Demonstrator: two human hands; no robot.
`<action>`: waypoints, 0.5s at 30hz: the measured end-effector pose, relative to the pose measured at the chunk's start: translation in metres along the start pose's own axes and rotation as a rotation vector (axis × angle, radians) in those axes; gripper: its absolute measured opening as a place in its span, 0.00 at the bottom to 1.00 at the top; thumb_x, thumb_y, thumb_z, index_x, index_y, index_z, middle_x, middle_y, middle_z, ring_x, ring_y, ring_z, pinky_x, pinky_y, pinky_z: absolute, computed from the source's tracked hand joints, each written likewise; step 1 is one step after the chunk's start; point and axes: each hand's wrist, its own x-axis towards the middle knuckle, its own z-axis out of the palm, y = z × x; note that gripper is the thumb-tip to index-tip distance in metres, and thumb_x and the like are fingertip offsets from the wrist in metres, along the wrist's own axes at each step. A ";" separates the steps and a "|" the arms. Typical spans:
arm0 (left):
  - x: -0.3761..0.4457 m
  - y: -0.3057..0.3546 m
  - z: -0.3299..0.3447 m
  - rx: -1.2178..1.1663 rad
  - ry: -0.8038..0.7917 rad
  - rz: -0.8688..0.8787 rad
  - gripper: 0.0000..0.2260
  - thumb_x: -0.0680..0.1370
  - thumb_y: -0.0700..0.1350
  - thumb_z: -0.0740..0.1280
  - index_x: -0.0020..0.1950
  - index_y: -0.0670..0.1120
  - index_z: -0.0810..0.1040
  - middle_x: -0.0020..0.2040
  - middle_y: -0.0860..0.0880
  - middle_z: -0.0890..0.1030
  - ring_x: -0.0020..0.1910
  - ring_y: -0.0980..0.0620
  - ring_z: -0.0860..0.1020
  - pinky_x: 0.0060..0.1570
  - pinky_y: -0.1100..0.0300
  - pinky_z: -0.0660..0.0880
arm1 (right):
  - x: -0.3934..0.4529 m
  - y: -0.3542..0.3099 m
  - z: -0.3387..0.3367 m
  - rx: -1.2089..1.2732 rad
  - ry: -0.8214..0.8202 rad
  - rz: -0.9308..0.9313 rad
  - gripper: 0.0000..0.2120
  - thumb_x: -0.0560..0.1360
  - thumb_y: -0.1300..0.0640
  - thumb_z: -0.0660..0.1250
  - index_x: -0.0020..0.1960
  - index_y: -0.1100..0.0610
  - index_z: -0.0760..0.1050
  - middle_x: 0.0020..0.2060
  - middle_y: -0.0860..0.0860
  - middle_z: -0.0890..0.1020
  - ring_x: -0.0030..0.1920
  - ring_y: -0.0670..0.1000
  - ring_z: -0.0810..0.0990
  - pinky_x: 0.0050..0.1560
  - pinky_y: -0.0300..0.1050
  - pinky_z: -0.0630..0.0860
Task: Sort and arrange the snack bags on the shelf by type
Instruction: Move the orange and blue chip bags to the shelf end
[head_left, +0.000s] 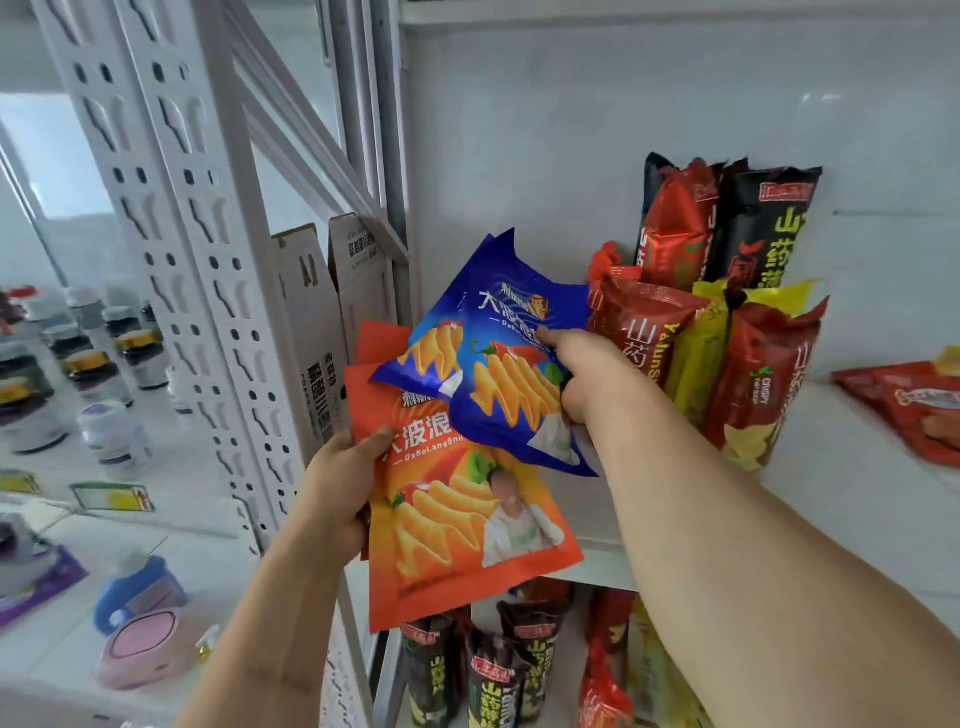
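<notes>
The right hand (582, 374) pinches the blue bag (498, 358), thumb laid across its front and the other fingers curled behind its right edge, holding it tilted in the air in front of the shelf (857, 467). The left hand (343, 488) grips the orange bag (457, 514) by its left edge, thumb on the front, fingers hidden behind. The blue bag overlaps the orange bag's upper right corner and covers part of its print. Behind the orange bag a second orange edge shows; how many bags the left hand holds cannot be told. On the shelf to the right, tall red, black and yellow packs (727, 312) lean upright against the back wall. A flat red packet (914, 410) at the right is cut off by the frame. More tall packs (519, 670) stand on the level below, their lower parts cut off.
</notes>
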 end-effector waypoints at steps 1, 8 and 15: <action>-0.009 -0.002 -0.003 0.009 -0.009 -0.014 0.04 0.82 0.43 0.66 0.55 0.43 0.76 0.39 0.42 0.86 0.32 0.44 0.85 0.36 0.48 0.82 | -0.006 0.003 -0.002 0.011 -0.005 0.003 0.19 0.71 0.49 0.76 0.55 0.58 0.76 0.46 0.58 0.86 0.44 0.60 0.85 0.52 0.60 0.81; -0.058 -0.021 -0.032 0.033 -0.111 -0.087 0.08 0.82 0.43 0.66 0.59 0.40 0.76 0.42 0.38 0.86 0.32 0.42 0.85 0.33 0.46 0.83 | -0.055 0.031 -0.022 0.028 0.031 0.016 0.23 0.67 0.45 0.78 0.55 0.56 0.76 0.45 0.57 0.86 0.44 0.61 0.86 0.54 0.61 0.80; -0.095 -0.034 -0.073 0.059 -0.210 -0.153 0.09 0.82 0.43 0.67 0.58 0.40 0.78 0.44 0.39 0.87 0.34 0.42 0.86 0.36 0.46 0.83 | -0.131 0.064 -0.023 0.045 0.042 -0.042 0.22 0.70 0.49 0.78 0.58 0.58 0.77 0.45 0.57 0.87 0.42 0.58 0.87 0.49 0.56 0.83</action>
